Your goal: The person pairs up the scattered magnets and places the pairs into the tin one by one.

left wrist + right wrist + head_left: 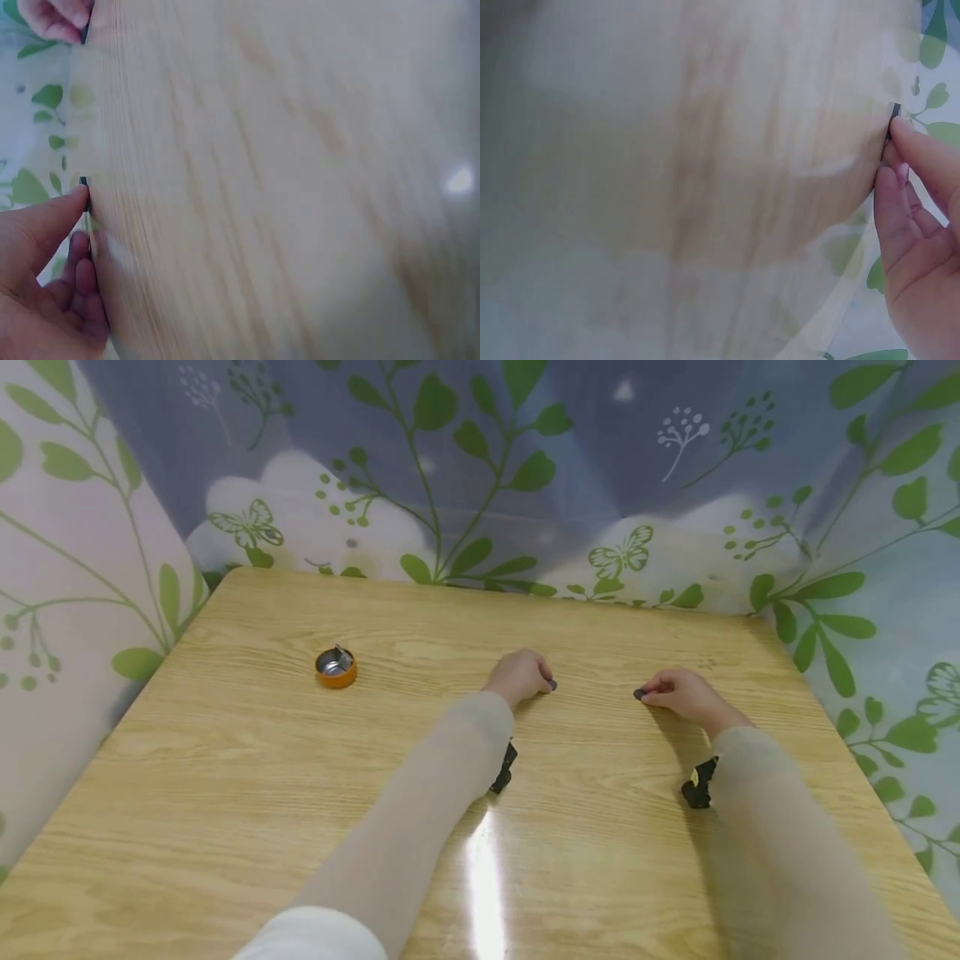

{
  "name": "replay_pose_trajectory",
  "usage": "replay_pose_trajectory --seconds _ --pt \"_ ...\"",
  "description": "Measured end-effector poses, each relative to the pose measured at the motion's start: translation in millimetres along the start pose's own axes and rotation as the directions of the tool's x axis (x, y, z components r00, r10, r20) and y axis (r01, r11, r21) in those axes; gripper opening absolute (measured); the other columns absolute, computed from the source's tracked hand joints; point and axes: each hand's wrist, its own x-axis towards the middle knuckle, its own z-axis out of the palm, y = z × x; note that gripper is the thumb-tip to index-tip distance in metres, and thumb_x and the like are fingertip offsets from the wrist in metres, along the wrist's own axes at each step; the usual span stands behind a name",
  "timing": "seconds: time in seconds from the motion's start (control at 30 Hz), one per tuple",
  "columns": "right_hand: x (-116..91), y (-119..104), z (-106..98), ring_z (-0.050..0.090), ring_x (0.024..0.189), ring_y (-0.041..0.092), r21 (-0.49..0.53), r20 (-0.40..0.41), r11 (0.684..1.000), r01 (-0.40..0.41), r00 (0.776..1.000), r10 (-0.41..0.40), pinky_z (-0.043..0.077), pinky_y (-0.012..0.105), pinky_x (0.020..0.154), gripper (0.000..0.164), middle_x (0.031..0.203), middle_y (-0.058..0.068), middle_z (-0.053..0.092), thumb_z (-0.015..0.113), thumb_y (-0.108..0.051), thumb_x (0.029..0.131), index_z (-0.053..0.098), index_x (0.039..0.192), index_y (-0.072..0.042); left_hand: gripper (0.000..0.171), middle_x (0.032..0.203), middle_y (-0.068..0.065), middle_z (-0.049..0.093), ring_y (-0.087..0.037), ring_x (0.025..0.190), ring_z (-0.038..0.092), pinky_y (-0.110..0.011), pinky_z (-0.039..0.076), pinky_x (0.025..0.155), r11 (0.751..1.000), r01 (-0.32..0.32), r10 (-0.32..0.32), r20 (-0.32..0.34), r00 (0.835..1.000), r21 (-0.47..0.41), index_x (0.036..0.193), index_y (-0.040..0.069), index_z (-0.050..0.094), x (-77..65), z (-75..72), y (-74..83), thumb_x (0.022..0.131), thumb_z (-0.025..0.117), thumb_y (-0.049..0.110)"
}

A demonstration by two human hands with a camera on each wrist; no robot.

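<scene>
Over the middle of the wooden table, my left hand pinches a small dark flat disc between thumb and fingers. To its right, my right hand holds a similar dark disc the same way, close over the tabletop. A gap of bare wood separates the two discs. In the left wrist view the left disc appears edge-on as a thin dark strip at the thumb tip, with the other hand at the top. The right wrist view has the right disc upright at the fingertips.
An orange round tin with a shiny metal inside and a small silvery piece in it stands at the left of the table. Black wrist mounts sit under both forearms. Leaf-patterned cloth hangs behind the table and along its sides.
</scene>
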Motion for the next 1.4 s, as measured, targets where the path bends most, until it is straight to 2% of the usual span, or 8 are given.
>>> replay_pose_trajectory --seconds 0.13,0.27,0.43,0.7,0.93,1.27,1.4 --pt "0 1 -1 0.054 0.096 0.033 0.006 0.000 1.000 -0.015 1.000 0.015 0.041 0.043 0.083 0.024 0.103 0.022 0.062 0.063 -0.013 0.090 0.062 0.104 0.007 0.008 0.100 0.006 0.064 -0.014 0.089 0.056 -0.030 0.046 0.077 0.999 0.007 -0.008 0.015 1.000 0.052 0.089 0.020 0.069 -0.4 8.6 12.9 0.084 0.071 0.026" --pt "0 3 -1 0.054 0.101 0.035 0.030 0.012 0.999 -0.042 0.999 0.041 0.041 0.046 0.087 0.027 0.109 0.024 0.060 0.061 -0.015 0.091 0.061 0.108 0.006 0.006 0.096 0.009 0.064 -0.013 0.087 0.057 -0.032 0.046 0.071 0.997 0.016 -0.016 -0.008 1.000 0.075 0.086 0.024 0.068 1.5 17.4 21.3 0.084 0.070 0.030" --pt "0 1 1 0.053 0.105 0.036 0.050 0.021 0.998 -0.043 0.999 0.042 0.040 0.048 0.091 0.028 0.112 0.025 0.059 0.061 -0.014 0.092 0.060 0.111 0.007 0.006 0.093 0.011 0.063 -0.013 0.087 0.057 -0.035 0.044 0.073 0.996 0.011 -0.009 -0.031 0.999 0.090 0.085 0.026 0.067 4.0 25.5 26.2 0.084 0.071 0.030" --pt "2 -4 7 0.053 0.102 0.033 0.061 0.032 0.996 -0.060 0.998 0.059 0.041 0.046 0.089 0.028 0.109 0.022 0.060 0.062 -0.015 0.091 0.061 0.110 0.006 0.006 0.092 0.012 0.063 -0.014 0.089 0.057 -0.036 0.041 0.079 0.995 0.005 -0.002 -0.035 0.999 0.101 0.085 0.027 0.067 4.6 33.5 35.4 0.083 0.071 0.030" --pt "4 -10 12 0.056 0.097 0.029 0.052 0.032 0.998 -0.018 0.999 0.016 0.042 0.042 0.087 0.022 0.103 0.018 0.064 0.064 -0.012 0.089 0.064 0.103 0.005 0.005 0.091 0.011 0.063 -0.015 0.090 0.057 -0.035 0.040 0.076 0.987 -0.009 0.015 -0.037 0.999 0.159 0.084 0.029 0.066 7.7 44.0 44.9 0.084 0.069 0.034" --pt "4 -12 15 0.056 0.095 0.028 0.081 0.043 0.997 0.000 0.999 -0.003 0.042 0.041 0.085 0.021 0.100 0.018 0.065 0.064 -0.009 0.089 0.063 0.103 0.007 0.008 0.087 0.015 0.061 -0.013 0.090 0.052 -0.035 0.032 0.078 0.993 -0.045 0.050 -0.042 0.998 0.111 0.092 0.030 0.067 11.3 56.0 54.3 0.085 0.068 0.035" --pt "5 -12 16 0.056 0.096 0.028 0.076 0.039 0.997 0.000 0.999 -0.003 0.042 0.041 0.086 0.021 0.100 0.017 0.065 0.064 -0.010 0.089 0.063 0.103 0.006 0.011 0.095 0.014 0.064 -0.014 0.095 0.053 -0.038 0.030 0.081 0.994 -0.044 0.048 -0.041 0.998 0.095 0.095 0.029 0.069 12.7 58.6 56.2 0.084 0.070 0.031"
